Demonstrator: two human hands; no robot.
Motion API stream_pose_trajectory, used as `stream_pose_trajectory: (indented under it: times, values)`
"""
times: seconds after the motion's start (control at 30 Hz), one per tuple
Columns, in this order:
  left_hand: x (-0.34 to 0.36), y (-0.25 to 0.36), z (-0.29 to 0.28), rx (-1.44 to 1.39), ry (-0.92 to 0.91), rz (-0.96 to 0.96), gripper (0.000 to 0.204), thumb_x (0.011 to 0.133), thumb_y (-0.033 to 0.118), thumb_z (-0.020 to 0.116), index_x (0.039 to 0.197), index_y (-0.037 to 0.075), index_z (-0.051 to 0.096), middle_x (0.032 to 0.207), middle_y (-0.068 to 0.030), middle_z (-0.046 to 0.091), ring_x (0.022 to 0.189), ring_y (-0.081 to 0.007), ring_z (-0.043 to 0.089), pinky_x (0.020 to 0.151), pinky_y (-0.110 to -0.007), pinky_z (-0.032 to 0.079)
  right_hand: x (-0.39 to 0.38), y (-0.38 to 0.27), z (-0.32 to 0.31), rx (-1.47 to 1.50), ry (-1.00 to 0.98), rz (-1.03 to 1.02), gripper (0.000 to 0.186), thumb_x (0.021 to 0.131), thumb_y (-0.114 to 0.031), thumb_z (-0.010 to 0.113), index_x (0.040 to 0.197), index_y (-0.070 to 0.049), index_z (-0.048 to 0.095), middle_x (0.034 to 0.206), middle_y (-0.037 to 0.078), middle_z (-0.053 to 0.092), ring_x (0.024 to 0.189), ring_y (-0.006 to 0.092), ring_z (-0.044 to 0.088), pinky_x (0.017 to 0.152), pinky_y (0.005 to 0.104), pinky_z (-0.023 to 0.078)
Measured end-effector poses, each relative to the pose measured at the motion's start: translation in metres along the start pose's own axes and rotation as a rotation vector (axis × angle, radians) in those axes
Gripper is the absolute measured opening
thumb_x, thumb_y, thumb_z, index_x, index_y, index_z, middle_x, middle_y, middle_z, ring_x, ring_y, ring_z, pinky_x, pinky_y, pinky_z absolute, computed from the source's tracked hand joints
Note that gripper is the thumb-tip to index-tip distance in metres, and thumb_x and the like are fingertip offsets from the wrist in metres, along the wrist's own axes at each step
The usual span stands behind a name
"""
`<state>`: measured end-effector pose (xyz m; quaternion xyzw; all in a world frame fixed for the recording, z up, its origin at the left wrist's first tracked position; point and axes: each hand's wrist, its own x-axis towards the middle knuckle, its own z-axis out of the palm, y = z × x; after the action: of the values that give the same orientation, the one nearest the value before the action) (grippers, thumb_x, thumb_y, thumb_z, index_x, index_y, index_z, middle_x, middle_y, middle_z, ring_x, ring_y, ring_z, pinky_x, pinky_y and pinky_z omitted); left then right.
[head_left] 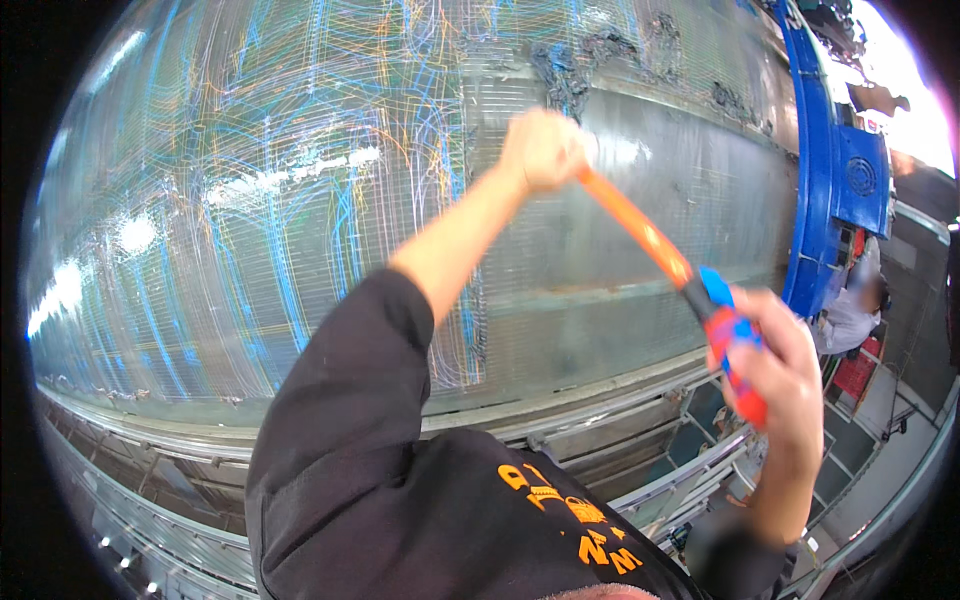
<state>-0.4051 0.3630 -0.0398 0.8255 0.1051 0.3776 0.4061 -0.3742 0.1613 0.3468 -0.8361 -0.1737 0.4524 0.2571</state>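
Note:
A long-handled tool [640,228] slants across the middle, with an orange shaft and a black, red and blue grip. My right hand [775,360] is wrapped around the grip at its lower right end, slightly smeared by motion. At the upper end of the shaft my left hand [545,150] is closed; it hides the tool's head, so its kind cannot be told. Both hands are above a wide, glossy metal surface [620,260] scored with fine lines. Dark, crumpled residue [565,80] lies just beyond my left hand.
Blue, yellow and white streaks [270,220] cover the surface's left part. A blue machine frame [810,180] borders it on the right. Metal rails [600,395] run along the near edge. Beyond the frame, a person [850,315] in a light shirt is near a red crate [857,372].

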Motion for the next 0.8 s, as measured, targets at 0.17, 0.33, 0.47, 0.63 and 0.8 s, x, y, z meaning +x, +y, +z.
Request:
stream_pose_trajectory:
  times: [0.17, 0.33, 0.47, 0.63, 0.8]
  values:
    - [0.022, -0.025, -0.008, 0.195, -0.002, 0.003, 0.031, 0.083, 0.036, 0.056, 0.065, 0.012, 0.059, 0.064, -0.0119, 0.057, 0.062, -0.0371, 0.059, 0.056, -0.045, 0.048, 0.025, -0.028, 0.011, 0.042, 0.021, -0.018, 0.045, 0.088, -0.017, 0.068, 0.128, 0.003, 0.069, 0.086, 0.006, 0.069, 0.068, 0.0071, 0.058, 0.062, 0.0231, 0.046]
    - [0.041, -0.031, -0.022, 0.096, -0.089, -0.089, 0.035, 0.089, 0.039, 0.049, 0.068, 0.015, 0.063, 0.068, -0.0121, 0.061, 0.069, -0.0380, 0.064, 0.062, -0.050, 0.050, 0.032, -0.007, 0.010, -0.001, 0.021, -0.062, 0.049, 0.087, -0.024, 0.070, 0.128, 0.003, 0.068, 0.089, 0.006, 0.067, 0.070, 0.0105, 0.058, 0.063, 0.0300, 0.047]
    - [0.007, 0.025, -0.006, -0.162, -0.055, -0.009, 0.030, 0.086, 0.039, 0.053, 0.071, 0.017, 0.068, 0.068, -0.0094, 0.063, 0.066, -0.0366, 0.065, 0.061, -0.047, 0.051, 0.014, -0.004, -0.007, -0.016, 0.067, -0.090, 0.055, 0.082, -0.033, 0.073, 0.124, 0.003, 0.070, 0.090, 0.008, 0.068, 0.070, 0.0125, 0.061, 0.062, 0.0293, 0.047]
    - [0.077, -0.043, -0.006, -0.031, 0.009, -0.043, 0.039, 0.089, 0.043, 0.051, 0.068, 0.014, 0.067, 0.069, -0.0112, 0.067, 0.069, -0.0394, 0.066, 0.059, -0.052, 0.049, 0.045, -0.049, 0.005, 0.021, 0.106, 0.021, 0.053, 0.082, -0.031, 0.072, 0.124, 0.002, 0.071, 0.086, 0.006, 0.068, 0.067, 0.0092, 0.059, 0.059, 0.0241, 0.044]
    - [0.031, 0.013, 0.009, -0.220, 0.127, -0.085, 0.045, 0.091, 0.046, 0.052, 0.065, 0.015, 0.071, 0.069, -0.0135, 0.068, 0.069, -0.0407, 0.067, 0.061, -0.053, 0.050, 0.018, -0.024, -0.022, -0.050, 0.027, 0.037, 0.054, 0.084, -0.031, 0.072, 0.127, 0.000, 0.069, 0.085, 0.005, 0.068, 0.064, 0.0085, 0.058, 0.057, 0.0242, 0.044]
